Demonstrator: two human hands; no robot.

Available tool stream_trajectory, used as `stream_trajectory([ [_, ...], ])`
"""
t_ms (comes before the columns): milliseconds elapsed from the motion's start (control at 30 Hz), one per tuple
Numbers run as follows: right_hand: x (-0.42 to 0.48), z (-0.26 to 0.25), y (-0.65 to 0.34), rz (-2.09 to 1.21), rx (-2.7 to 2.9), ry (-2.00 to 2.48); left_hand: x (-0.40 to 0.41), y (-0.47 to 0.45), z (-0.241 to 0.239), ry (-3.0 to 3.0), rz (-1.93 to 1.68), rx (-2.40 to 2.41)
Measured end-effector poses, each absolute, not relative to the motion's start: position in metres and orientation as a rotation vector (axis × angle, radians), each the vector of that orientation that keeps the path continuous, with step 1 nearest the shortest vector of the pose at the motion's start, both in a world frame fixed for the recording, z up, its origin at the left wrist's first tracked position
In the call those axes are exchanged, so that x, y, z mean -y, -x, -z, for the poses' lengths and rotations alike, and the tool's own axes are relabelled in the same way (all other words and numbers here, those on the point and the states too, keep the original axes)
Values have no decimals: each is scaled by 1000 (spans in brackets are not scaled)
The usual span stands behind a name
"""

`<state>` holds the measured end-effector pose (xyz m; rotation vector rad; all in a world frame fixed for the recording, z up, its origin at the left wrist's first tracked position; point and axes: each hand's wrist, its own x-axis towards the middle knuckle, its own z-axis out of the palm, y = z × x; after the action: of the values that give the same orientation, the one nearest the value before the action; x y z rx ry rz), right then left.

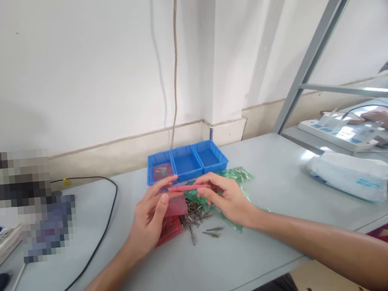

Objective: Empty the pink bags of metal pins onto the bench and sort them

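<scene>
My right hand [231, 199] pinches one end of a small translucent red plastic bag [178, 205], with thumb and fingertips at its upper edge. At the bag's other end is my left hand [150, 217], its fingers and thumb around that end, thumb towards me. The bag's upper edge runs level between both hands, and I cannot make out anything inside. Under my hands lies a pile of slim metal pieces with shanks [193, 210], a few lying loose towards me. More red plastic bags [170, 230] lie beneath my left hand. Green plastic bags [238, 174] spread behind and under my right hand.
A blue three-compartment tray [188, 165] stands near the wall, a red bag in its left compartment. A black cable [103, 232] curves along the left. On the right are a metal frame [312, 60], a white soft packet [351, 176] and another person's hand [378, 115].
</scene>
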<state>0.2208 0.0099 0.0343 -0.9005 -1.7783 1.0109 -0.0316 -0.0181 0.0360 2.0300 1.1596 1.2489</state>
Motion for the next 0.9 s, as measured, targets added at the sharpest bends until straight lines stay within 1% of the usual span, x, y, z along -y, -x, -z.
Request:
stream_trajectory([
  [267, -9, -35, -220, -985, 1829, 936, 21, 29, -34, -2046, -1262, -1259],
  [467, -11, -31, -219, -1139, 1704, 941, 16, 28, -29, -2122, -1269, -1272],
  [600, -12, -29, -218, -1176, 1649, 934, 16, 29, -28, -2108, -1273, -1288],
  [900, -9, -33, -219, -1115, 1718, 895, 17, 28, -30, -2119, -1297, -1273],
])
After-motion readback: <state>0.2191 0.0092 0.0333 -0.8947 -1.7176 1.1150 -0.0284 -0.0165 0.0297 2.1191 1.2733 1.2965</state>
